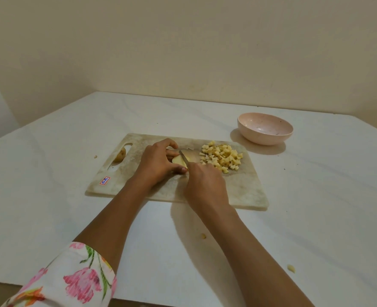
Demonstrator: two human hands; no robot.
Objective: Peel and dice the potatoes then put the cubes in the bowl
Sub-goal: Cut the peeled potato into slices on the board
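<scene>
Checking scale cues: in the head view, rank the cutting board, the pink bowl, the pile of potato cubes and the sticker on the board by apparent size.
1. Cutting board
2. Pink bowl, though it sits farther from the camera
3. Pile of potato cubes
4. Sticker

The room is a bit dim and yellowish. Soft light falls from above, so my arms drop gray shadows on the table [316, 196]. Edges bend outward. Nothing shines hard.

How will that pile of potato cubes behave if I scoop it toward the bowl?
The potato cubes lie loose, so they would likely scatter rather than move together. Freshly cut faces probably feel wet and slippery. The bowl stands off the cutting board, so some may drop.
</scene>
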